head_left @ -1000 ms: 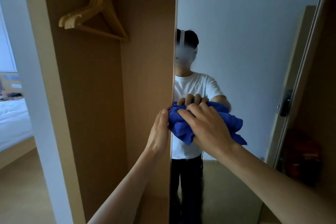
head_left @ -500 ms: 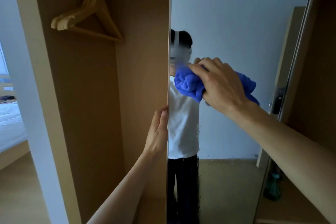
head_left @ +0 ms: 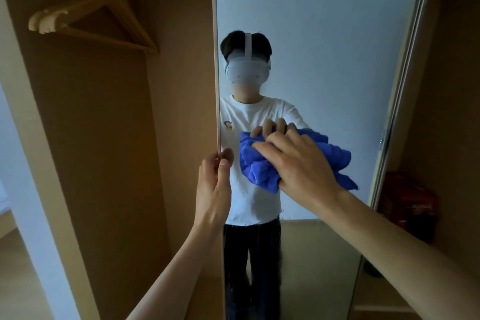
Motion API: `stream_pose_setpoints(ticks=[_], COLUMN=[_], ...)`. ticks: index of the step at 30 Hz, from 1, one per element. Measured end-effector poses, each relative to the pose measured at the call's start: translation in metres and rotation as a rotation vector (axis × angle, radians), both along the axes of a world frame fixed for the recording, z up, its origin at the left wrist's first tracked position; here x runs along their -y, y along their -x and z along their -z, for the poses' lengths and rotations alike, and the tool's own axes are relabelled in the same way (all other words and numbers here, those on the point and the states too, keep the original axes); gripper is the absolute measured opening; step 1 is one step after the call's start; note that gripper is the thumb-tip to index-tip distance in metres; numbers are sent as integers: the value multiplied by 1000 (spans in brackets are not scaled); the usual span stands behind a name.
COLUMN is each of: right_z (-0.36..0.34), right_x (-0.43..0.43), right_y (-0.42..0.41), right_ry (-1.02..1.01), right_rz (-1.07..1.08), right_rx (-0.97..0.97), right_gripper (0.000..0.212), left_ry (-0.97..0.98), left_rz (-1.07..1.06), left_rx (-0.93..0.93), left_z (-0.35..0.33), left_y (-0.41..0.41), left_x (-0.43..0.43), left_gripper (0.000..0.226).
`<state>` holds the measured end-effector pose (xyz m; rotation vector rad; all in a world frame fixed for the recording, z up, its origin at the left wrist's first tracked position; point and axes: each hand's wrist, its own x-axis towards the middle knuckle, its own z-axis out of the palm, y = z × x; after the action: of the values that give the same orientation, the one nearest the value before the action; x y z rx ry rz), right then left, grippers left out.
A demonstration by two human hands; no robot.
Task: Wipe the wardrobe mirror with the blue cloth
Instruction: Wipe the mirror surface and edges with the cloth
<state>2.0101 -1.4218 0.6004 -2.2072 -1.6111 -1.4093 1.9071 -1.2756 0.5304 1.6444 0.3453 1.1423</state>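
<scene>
The tall wardrobe mirror [head_left: 324, 34] fills the middle and right of the view and reflects a person in a white shirt. My right hand [head_left: 298, 163] presses a bunched blue cloth [head_left: 257, 166] against the glass at chest height, fingers curled into its folds. My left hand [head_left: 214, 184] holds the mirror door's left edge [head_left: 217, 86], thumb on the front and fingers behind it.
Left of the mirror is an open wooden wardrobe compartment [head_left: 117, 138] with several wooden hangers [head_left: 91, 15] on a rail. Behind the mirror's right edge sits a dark red object [head_left: 407, 202] on a shelf. A white door frame [head_left: 31, 215] runs down the far left.
My right hand and the cloth have swept down the glass from face height to chest height. My left hand stays on the mirror's edge, and the view has moved closer.
</scene>
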Motion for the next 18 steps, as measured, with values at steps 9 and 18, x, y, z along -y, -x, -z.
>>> stream_pose_setpoints(ticks=[9, 18], right_z=[-3, -99], right_x=[8, 30], right_y=[-4, -18], right_ry=[66, -72], right_rz=[-103, 4], right_rx=[-39, 10], right_gripper=[10, 28], left_ry=[-55, -60], left_rz=[-94, -145], left_rx=[-56, -47], left_z=[3, 4], left_y=[-3, -7], left_x=[7, 11], left_gripper=[14, 41])
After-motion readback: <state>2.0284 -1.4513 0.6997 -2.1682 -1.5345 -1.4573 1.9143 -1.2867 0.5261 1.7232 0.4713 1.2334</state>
